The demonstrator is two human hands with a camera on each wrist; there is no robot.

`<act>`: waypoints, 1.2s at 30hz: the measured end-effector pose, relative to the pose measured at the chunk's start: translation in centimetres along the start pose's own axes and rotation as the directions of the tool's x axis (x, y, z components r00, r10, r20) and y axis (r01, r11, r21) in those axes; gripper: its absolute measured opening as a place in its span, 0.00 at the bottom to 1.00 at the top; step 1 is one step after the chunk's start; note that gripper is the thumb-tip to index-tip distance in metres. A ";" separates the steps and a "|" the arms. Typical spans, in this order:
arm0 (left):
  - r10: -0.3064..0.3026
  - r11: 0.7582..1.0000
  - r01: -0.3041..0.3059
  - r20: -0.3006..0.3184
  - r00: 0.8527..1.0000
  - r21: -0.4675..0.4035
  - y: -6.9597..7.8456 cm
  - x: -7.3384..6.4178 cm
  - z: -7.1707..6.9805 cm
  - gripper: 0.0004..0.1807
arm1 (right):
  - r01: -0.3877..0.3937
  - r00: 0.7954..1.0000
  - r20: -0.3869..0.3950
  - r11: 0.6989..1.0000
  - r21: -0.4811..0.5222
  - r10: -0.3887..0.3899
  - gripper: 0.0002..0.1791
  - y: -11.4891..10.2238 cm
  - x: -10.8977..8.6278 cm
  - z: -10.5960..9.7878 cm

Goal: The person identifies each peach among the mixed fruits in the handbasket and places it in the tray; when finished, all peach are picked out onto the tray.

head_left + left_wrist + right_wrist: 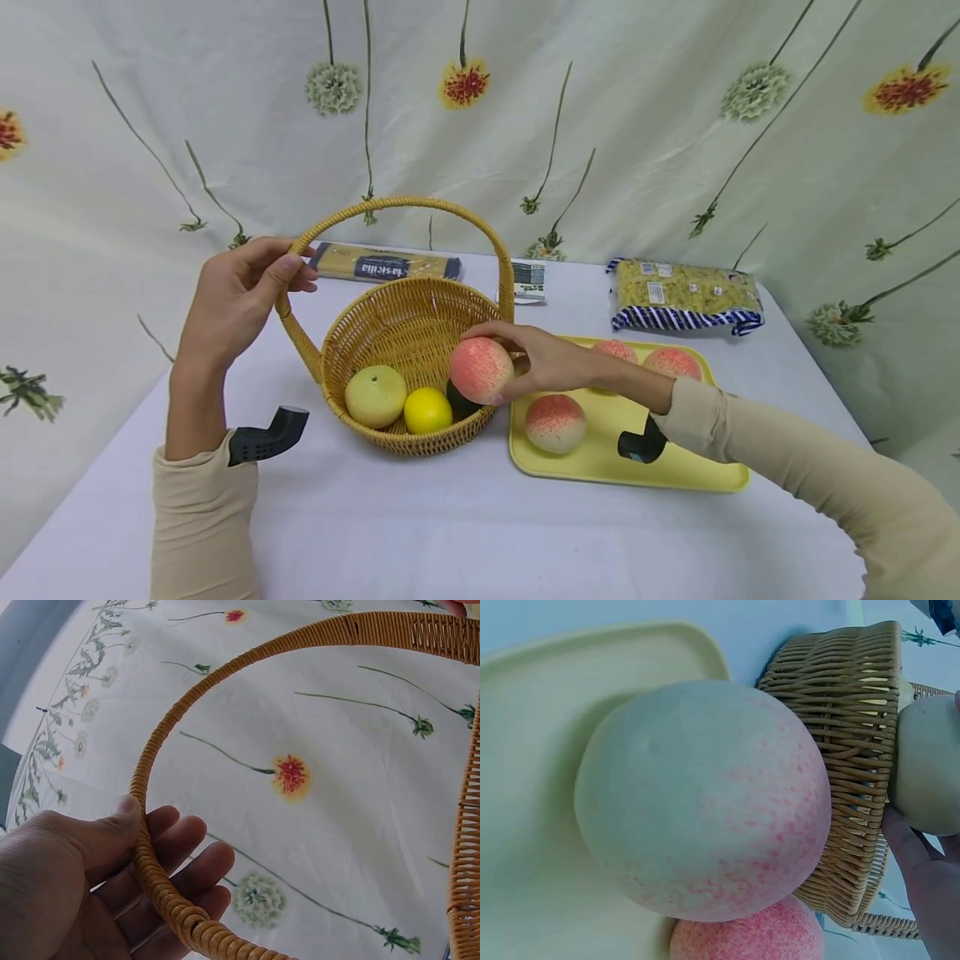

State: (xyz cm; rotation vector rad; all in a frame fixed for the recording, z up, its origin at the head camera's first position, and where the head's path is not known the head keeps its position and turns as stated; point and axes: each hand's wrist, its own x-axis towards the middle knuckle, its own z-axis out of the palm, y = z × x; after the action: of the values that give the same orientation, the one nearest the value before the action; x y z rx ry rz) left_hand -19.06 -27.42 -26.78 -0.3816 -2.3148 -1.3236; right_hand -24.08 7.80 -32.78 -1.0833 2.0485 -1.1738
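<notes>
My left hand grips the left side of the handle of a wicker basket; in the left wrist view, thumb and fingers lie around the cane. Over the basket's right rim, my right hand holds a pink-and-cream peach between thumb and fingers. Inside the basket sit a pale green round fruit, a yellow fruit and a dark item mostly hidden by the held peach. Three more peaches lie on the yellow tray, the nearest peach filling much of the right wrist view.
Behind the basket lies a long pasta packet, with a small white-and-green packet beside it. A larger bag of pasta lies at the back right. A flower-patterned cloth hangs behind the white table.
</notes>
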 end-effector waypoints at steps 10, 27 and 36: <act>0.001 1.000 -0.001 -0.001 1.000 -0.009 -0.2 -0.1 -0.1 0.13 | 0.096 0.995 -0.039 0.986 0.136 -0.091 0.42 0.0 -1.8 0.0; 0.019 1.000 -0.019 0.000 1.000 -0.022 -0.1 0.0 0.0 0.12 | 0.104 0.979 -0.187 0.988 0.118 -0.081 0.40 1.0 -6.6 -2.7; 0.018 0.999 -0.018 0.000 1.000 -0.032 -0.3 0.0 0.0 0.12 | 0.092 0.969 -0.238 0.988 0.124 -0.060 0.37 2.9 -9.9 -3.4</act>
State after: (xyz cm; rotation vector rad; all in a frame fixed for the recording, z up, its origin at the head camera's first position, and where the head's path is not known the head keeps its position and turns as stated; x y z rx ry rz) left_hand -19.18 -27.54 -27.01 -0.4124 -2.2873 -1.3537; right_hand -22.43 18.56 -33.10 -1.0071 2.0804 -1.5188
